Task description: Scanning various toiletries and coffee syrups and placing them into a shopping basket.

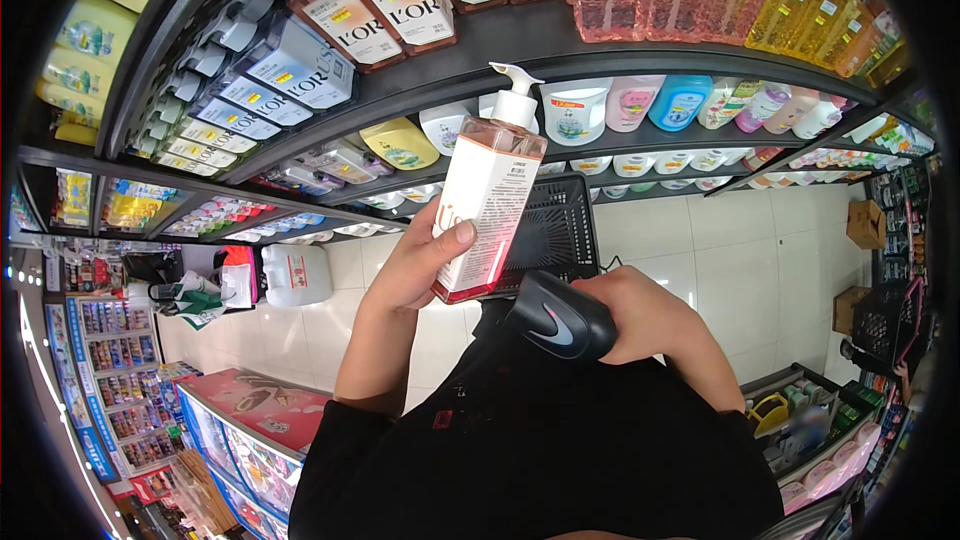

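Observation:
My left hand [418, 265] is wrapped round a pump bottle [490, 195], its thumb across the label. The bottle has a white pump top, a white label with fine print and reddish liquid showing at its base. It tilts slightly, the pump pointing up toward the shelves. In my right hand [640, 312] is a black handheld barcode scanner [562, 318], its head turned toward the lower part of the bottle. The scanner and the bottle's base are close together; whether they touch I cannot tell. Most of the scanner's handle is hidden by my fingers.
Ahead, a dark shelf [480, 70] carries rows of pump bottles [395, 0], pink bottles [605, 0] and a blue bottle [680, 103]. Behind the held bottle a black plastic basket [565, 225] stands on the tiled floor [700, 260]. A white jug [297, 275] stands left, a red-topped display case [260, 405] lower left.

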The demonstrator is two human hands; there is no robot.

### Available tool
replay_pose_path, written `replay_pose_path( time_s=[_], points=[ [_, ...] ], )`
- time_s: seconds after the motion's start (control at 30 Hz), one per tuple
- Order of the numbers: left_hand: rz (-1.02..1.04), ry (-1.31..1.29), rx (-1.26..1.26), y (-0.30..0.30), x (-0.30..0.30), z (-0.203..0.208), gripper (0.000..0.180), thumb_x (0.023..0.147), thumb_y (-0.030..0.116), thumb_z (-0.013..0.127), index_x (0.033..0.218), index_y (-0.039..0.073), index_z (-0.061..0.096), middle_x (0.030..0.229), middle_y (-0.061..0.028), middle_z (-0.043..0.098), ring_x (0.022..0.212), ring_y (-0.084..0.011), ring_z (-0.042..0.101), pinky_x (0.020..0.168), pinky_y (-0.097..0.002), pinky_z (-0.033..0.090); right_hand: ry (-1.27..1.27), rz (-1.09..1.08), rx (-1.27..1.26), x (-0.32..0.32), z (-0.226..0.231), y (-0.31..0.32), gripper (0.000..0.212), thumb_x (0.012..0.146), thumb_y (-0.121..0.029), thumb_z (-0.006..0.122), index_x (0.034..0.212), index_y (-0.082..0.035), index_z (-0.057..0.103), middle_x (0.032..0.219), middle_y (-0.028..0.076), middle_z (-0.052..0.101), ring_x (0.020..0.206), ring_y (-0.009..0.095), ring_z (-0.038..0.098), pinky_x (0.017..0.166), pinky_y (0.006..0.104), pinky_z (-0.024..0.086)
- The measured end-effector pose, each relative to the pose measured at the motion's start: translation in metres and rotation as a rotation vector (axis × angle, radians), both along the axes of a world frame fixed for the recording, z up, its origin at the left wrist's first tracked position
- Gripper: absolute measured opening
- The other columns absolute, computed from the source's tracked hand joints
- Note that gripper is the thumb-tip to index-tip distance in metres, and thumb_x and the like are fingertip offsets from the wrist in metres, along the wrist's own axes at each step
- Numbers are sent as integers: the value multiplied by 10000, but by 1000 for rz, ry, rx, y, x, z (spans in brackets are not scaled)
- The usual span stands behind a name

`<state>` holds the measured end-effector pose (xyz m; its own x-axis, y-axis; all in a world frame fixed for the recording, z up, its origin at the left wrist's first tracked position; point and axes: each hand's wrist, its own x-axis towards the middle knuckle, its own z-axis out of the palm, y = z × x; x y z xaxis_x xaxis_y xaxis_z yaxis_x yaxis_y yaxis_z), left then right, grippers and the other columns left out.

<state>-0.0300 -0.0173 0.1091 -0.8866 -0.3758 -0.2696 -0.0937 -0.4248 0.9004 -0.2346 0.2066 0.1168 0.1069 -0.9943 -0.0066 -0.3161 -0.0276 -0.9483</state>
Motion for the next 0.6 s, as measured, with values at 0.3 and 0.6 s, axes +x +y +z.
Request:
replay_pose_path(
  time_s=[0.3,0.6],
  points=[
    [13,2,54,2,1,-1,809,934,351,796,1540,-24,413,1399,-158,619,1247,-225,625,1040,-376,519,18,24,42,2,-4,2,342,674,-157,780,973,-38,663,778,173,685,781,410,692,699,449,548],
    [0,14,59,5,-1,0,817,934,344,798,1552,-17,404,1409,-154,615,1257,-223,619,1051,-382,514,49,18,16,3,-1,7,350,680,-177,793,973,-39,660,807,174,692,798,410,693,710,455,550]
  ],
)
